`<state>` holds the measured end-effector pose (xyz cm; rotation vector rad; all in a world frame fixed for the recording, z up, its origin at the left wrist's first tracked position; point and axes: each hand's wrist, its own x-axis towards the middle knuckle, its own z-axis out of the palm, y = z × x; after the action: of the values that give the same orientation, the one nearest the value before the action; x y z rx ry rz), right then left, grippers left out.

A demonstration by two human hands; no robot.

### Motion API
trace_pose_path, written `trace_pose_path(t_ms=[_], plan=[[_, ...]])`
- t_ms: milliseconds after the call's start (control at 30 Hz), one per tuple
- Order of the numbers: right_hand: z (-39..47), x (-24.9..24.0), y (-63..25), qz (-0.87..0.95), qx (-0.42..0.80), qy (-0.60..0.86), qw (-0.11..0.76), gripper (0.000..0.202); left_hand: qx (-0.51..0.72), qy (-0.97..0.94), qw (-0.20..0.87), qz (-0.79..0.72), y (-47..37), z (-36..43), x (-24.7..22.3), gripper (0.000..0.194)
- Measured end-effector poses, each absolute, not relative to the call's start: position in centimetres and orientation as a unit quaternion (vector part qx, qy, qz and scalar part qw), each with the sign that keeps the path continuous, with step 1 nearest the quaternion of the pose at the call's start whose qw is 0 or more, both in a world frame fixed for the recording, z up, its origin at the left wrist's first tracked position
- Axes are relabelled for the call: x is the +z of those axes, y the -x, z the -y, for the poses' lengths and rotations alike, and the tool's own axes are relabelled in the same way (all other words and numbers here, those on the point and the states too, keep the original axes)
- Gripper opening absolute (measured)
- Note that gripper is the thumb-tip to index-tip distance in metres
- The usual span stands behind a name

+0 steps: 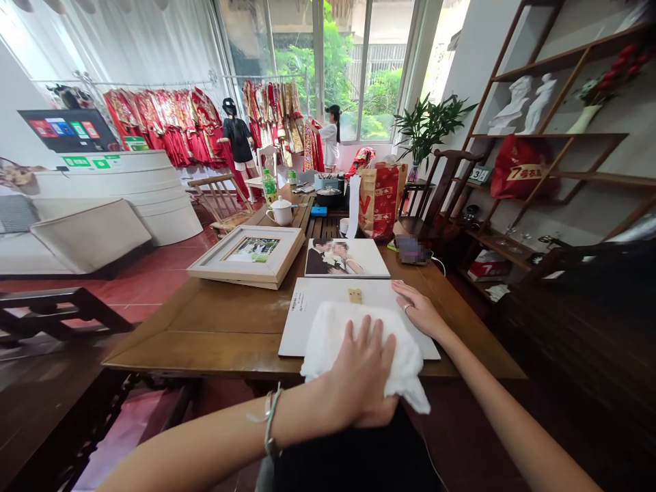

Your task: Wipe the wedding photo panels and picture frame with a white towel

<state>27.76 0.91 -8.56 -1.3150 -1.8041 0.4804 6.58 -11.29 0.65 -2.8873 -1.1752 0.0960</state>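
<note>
On the near edge of the table lies a white panel (320, 290), with small print at its left and a little gold-coloured metal plate (354, 296). A crumpled white cloth (328, 331) covers its near middle, one corner hanging past the table edge. My left hand (361, 372) presses on the cloth, fingers spread and nearly flat. Resting on the panel's upper right edge is my right hand (417, 307), fingers extended and a ring on one; its underside is hidden. Beyond the panel lies a photo print of a couple (348, 258).
Stacked frames (246, 256) sit at the left of the wooden table (205, 335). Farther back are a lidded white cup (281, 212), a red paper bag (382, 201) and a phone-like object (413, 249) with a cable. Two people stand by red garments (164, 123).
</note>
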Motion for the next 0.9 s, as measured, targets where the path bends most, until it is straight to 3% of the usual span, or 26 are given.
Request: trace_pose_path(t_ms=[433,700,900], plan=[[-0.8,-8.3,-27.8,0.715,0.195,0.534,0.407,0.037,-0.034,0.890,-0.008,0.454,-5.1,0.4,-0.3,0.053],[-0.8,-8.5,-27.5,0.714,0.184,0.533,0.414,0.037,-0.025,0.895,0.011,0.445,-0.2,5.0,-1.0,0.058],[-0.9,-8.7,-27.6,0.716,0.185,0.530,0.416,0.037,-0.004,0.921,-0.012,0.390,0.1,10.3,-0.5,0.073]])
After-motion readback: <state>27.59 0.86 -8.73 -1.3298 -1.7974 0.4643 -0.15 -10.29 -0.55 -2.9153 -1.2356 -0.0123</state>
